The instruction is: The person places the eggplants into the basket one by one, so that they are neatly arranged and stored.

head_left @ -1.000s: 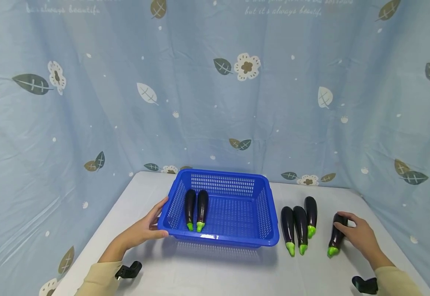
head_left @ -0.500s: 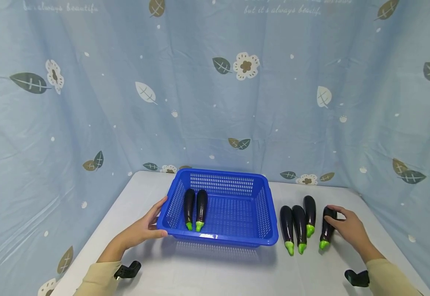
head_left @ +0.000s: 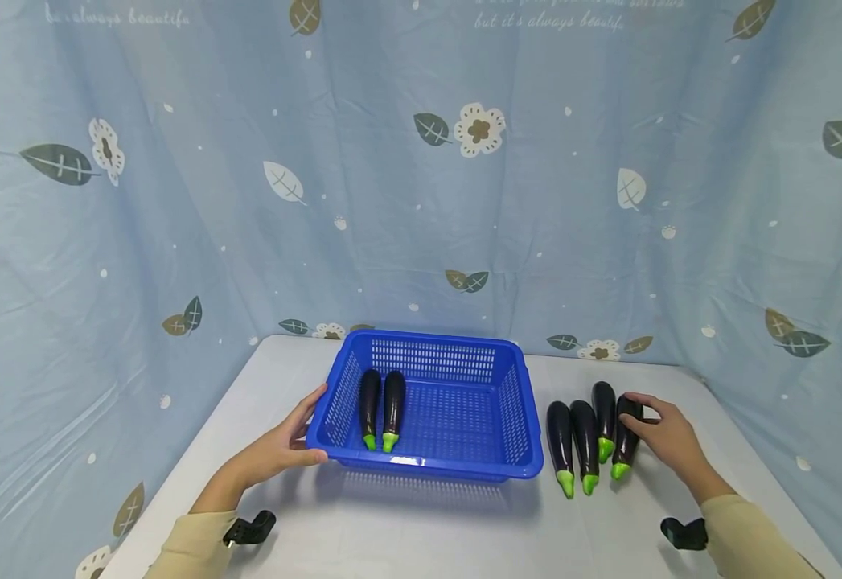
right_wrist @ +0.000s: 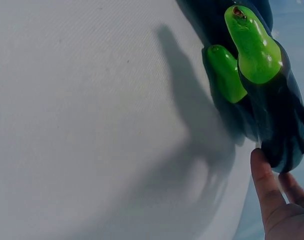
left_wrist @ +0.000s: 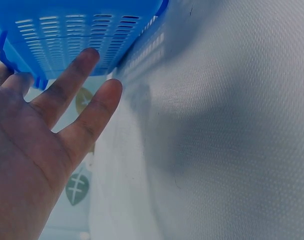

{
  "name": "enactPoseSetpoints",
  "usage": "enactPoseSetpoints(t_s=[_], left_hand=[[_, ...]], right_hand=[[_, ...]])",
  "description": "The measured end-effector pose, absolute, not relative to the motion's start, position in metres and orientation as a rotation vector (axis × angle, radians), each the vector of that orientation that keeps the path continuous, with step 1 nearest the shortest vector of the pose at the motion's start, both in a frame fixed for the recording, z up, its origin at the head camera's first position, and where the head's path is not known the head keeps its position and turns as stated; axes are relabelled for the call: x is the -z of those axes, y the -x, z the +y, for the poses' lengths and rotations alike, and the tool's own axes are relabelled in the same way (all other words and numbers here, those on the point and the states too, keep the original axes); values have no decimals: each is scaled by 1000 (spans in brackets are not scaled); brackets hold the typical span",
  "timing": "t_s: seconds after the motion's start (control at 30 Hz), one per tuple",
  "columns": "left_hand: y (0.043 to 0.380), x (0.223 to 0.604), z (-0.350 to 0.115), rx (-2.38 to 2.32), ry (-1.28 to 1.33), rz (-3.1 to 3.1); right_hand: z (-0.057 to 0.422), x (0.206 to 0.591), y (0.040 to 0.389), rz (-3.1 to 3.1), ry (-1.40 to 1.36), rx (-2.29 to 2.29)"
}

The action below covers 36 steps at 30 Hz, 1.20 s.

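Observation:
On the right, my right hand (head_left: 665, 436) grips a dark purple eggplant (head_left: 625, 449) near its rounded end, its green cap pointing toward me. In the right wrist view, fingertips (right_wrist: 262, 165) press the lower end of that eggplant, and its cap overlaps a neighbouring green cap (right_wrist: 225, 72). Three more eggplants (head_left: 584, 438) lie side by side just left of it. My left hand (head_left: 269, 452) rests at the left side of a blue plastic basket (head_left: 435, 465), fingers spread and mostly straight against it. Two eggplants (head_left: 393, 406) lie inside the basket, toward its left wall.
A white cloth covers the table (head_left: 421, 539). Behind it hangs a blue curtain (head_left: 392, 201) with leaves and flowers printed on it. Black wrist devices (head_left: 250, 528) are strapped on both forearms, over pale yellow sleeves.
My right hand has moved the gripped eggplant leftward across the table, up beside the other three. The left hand and the basket have stayed in place.

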<state>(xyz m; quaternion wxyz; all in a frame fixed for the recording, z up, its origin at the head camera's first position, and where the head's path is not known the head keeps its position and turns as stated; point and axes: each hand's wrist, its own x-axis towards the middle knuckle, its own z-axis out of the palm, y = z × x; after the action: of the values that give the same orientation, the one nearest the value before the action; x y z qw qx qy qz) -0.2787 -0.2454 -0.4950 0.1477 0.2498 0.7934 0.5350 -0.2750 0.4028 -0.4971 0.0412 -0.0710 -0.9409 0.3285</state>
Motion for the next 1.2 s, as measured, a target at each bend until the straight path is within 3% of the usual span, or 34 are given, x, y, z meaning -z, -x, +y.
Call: enactPoseSetpoints(t_s=[1.2], left_hand=[[279,496,-245,-1520,-712,2309]], right_hand=[[360,477,292,-2829,92,-1060]])
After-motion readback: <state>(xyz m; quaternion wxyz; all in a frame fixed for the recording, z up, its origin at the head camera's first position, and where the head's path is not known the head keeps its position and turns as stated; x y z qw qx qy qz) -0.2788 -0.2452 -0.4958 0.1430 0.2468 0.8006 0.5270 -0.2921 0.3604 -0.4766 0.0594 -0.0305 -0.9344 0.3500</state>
